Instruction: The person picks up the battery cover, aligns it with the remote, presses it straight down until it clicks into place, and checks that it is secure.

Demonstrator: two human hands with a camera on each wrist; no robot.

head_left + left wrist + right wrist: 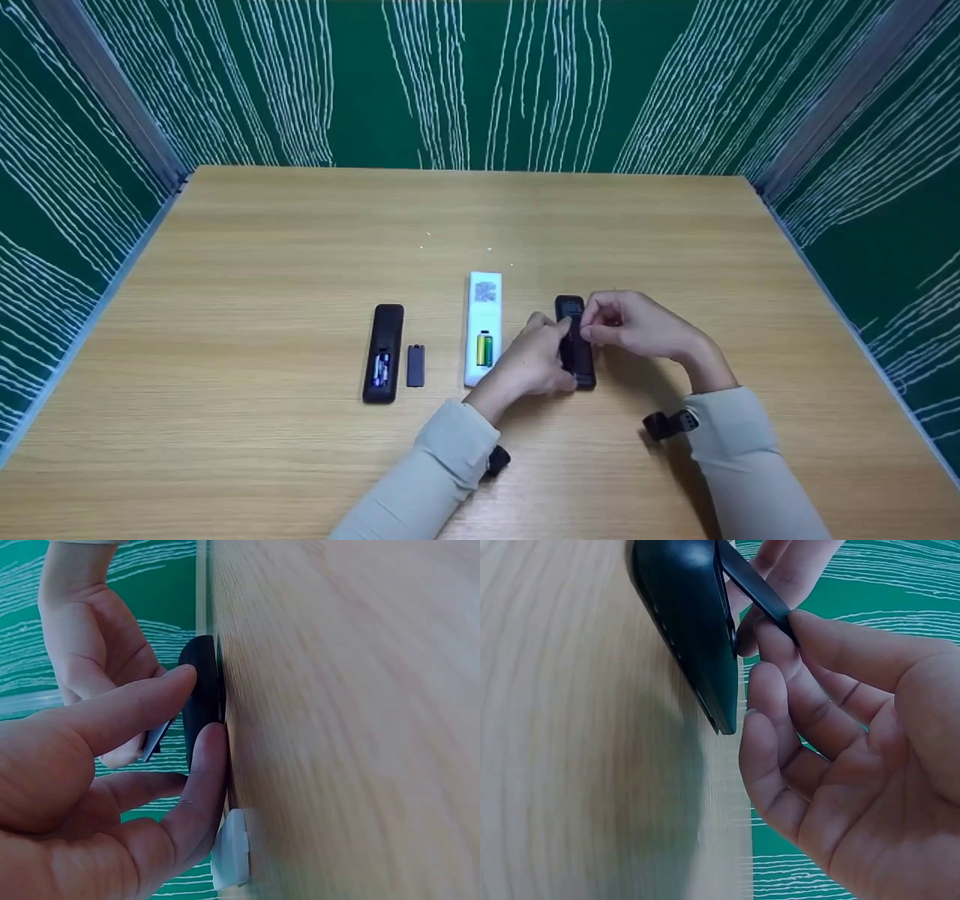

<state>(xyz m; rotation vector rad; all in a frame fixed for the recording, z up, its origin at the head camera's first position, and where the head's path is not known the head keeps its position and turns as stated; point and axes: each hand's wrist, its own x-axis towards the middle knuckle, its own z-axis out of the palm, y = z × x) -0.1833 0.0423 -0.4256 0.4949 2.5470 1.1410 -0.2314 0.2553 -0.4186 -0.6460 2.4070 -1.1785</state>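
A black remote control (582,364) lies face down on the table, right of the middle. My left hand (531,358) grips it by its sides, thumb and fingers on opposite edges. In the right wrist view a thin black battery cover (759,591) stands tilted up from the remote's back. My right hand (637,324) pinches the cover's raised end between thumb and index finger. The cover's other end meets the remote; whether it is hooked in cannot be told. The battery compartment is hidden from view.
Left of my hands lies a white remote (486,304) with two yellow-green batteries (484,350) exposed. Farther left is another black remote (387,330) with its batteries (381,369) showing, beside a loose dark cover (416,366). Several white specks dot the wooden table (300,225).
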